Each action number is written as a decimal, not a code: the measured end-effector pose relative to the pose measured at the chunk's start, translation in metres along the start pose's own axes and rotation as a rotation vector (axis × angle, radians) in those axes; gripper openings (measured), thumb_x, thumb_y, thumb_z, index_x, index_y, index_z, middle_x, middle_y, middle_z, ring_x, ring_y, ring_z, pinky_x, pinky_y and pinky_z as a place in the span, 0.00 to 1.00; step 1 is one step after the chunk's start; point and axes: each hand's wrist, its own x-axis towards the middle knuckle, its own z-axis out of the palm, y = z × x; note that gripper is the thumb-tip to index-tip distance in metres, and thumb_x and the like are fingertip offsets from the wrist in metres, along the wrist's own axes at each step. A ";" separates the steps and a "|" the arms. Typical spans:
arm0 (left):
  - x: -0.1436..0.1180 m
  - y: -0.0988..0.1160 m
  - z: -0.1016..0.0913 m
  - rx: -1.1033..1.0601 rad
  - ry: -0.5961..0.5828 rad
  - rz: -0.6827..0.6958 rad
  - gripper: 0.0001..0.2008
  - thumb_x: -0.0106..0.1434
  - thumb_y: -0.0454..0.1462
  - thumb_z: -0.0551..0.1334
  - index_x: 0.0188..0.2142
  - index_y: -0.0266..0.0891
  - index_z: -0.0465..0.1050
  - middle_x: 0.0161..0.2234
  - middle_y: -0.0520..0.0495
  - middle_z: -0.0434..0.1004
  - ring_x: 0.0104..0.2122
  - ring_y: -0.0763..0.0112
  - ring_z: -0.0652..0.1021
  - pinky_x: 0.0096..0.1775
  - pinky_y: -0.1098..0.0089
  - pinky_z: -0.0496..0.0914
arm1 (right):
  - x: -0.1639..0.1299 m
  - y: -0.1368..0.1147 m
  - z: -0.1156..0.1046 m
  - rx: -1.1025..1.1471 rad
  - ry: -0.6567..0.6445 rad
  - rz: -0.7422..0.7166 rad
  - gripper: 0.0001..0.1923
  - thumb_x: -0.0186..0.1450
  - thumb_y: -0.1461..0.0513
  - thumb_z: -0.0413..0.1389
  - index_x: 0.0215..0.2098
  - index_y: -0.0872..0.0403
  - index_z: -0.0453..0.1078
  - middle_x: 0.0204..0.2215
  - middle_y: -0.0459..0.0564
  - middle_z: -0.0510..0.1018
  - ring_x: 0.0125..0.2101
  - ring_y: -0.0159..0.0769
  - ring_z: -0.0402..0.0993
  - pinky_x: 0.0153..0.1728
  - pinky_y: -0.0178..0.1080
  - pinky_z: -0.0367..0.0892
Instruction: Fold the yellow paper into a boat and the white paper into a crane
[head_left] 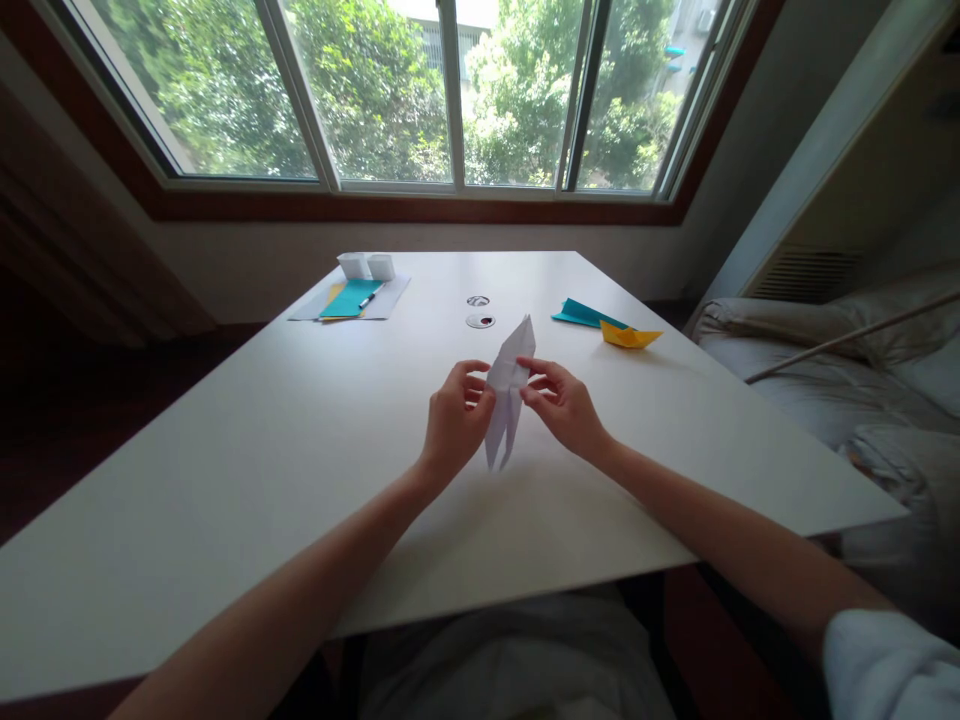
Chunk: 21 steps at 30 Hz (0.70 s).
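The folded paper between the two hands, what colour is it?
White; the folded paper shows best in the head view.

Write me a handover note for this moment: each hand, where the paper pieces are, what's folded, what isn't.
Left hand and right hand: both pinch the white folded paper above the white table, points up and down.
Done, by the look of it: a teal folded piece and a yellow paper boat lie far right.
Far left: loose sheets with a pen, two small white paper boxes.
Left: the white piece looks part-folded; its final shape cannot be told.
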 end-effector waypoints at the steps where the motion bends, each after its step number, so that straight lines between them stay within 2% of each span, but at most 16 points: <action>1: 0.000 -0.001 0.000 -0.027 -0.006 -0.013 0.11 0.57 0.38 0.58 0.40 0.39 0.66 0.28 0.50 0.75 0.26 0.71 0.76 0.27 0.74 0.70 | -0.001 -0.001 0.001 -0.036 -0.006 -0.013 0.26 0.56 0.55 0.58 0.52 0.53 0.65 0.43 0.54 0.72 0.33 0.35 0.73 0.32 0.41 0.75; 4: 0.000 -0.003 0.001 -0.089 -0.028 -0.035 0.12 0.56 0.39 0.60 0.40 0.38 0.67 0.29 0.48 0.77 0.27 0.69 0.77 0.28 0.72 0.70 | -0.002 -0.002 0.002 -0.138 -0.014 -0.062 0.33 0.52 0.54 0.62 0.53 0.54 0.62 0.46 0.57 0.69 0.33 0.37 0.73 0.29 0.41 0.75; 11: -0.001 -0.002 0.003 -0.156 -0.048 -0.070 0.14 0.54 0.38 0.62 0.41 0.38 0.67 0.30 0.47 0.77 0.28 0.67 0.78 0.29 0.71 0.72 | -0.003 0.000 0.001 -0.162 -0.005 -0.139 0.27 0.58 0.57 0.56 0.55 0.49 0.56 0.46 0.53 0.69 0.34 0.36 0.73 0.33 0.41 0.75; 14: 0.001 -0.004 0.004 -0.198 -0.034 -0.119 0.13 0.54 0.37 0.62 0.39 0.37 0.67 0.29 0.48 0.77 0.27 0.68 0.77 0.27 0.71 0.71 | -0.003 -0.002 -0.001 -0.124 -0.012 -0.097 0.27 0.60 0.56 0.55 0.55 0.48 0.53 0.44 0.52 0.71 0.35 0.37 0.75 0.34 0.41 0.74; 17: 0.002 -0.004 0.006 -0.271 -0.038 -0.157 0.11 0.55 0.39 0.61 0.37 0.37 0.66 0.27 0.49 0.76 0.26 0.69 0.76 0.25 0.73 0.70 | -0.002 -0.001 -0.002 -0.039 -0.006 -0.016 0.24 0.61 0.55 0.53 0.53 0.49 0.55 0.44 0.53 0.73 0.37 0.38 0.75 0.34 0.41 0.72; 21: 0.002 -0.004 0.006 -0.340 -0.043 -0.169 0.11 0.56 0.42 0.60 0.36 0.37 0.65 0.26 0.52 0.74 0.25 0.72 0.75 0.25 0.74 0.70 | 0.003 0.003 0.000 0.170 0.038 0.099 0.15 0.61 0.55 0.53 0.44 0.52 0.64 0.36 0.49 0.76 0.35 0.35 0.73 0.35 0.39 0.69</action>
